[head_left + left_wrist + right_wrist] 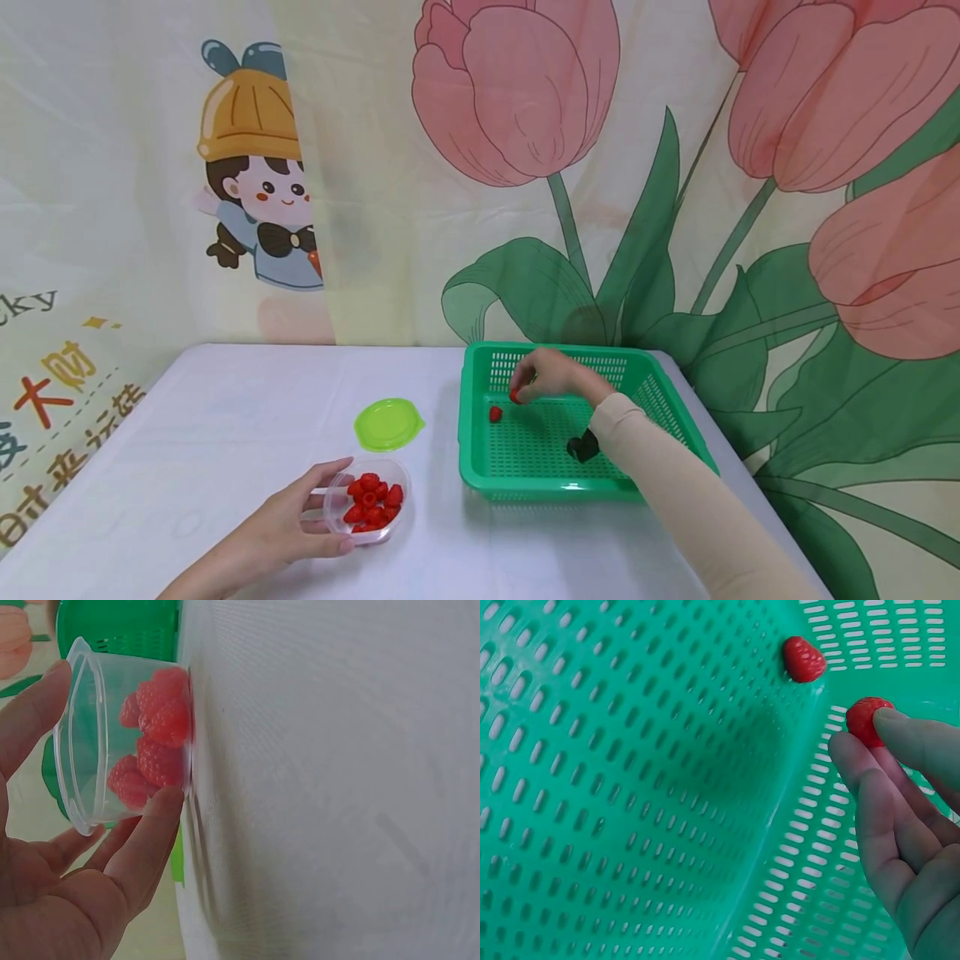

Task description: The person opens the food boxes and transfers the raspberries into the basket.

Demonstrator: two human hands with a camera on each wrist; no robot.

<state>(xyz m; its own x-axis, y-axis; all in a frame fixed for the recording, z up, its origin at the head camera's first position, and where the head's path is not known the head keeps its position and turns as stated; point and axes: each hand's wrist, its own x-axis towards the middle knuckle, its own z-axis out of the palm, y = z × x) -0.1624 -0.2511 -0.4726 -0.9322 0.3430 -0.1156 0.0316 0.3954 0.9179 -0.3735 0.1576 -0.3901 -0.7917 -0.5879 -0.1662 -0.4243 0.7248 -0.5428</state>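
One red raspberry [862, 721] sits pinched between fingers [875, 814] of the right hand [911, 832]

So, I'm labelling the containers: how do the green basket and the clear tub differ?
The green basket is far larger than the clear tub. The basket has slotted green walls; the tub's are solid and see-through. One red berry lies loose in the basket, while a cluster of berries sits in the tub. The left hand holds the tub, whereas no hand grips the basket. Both are open-topped.
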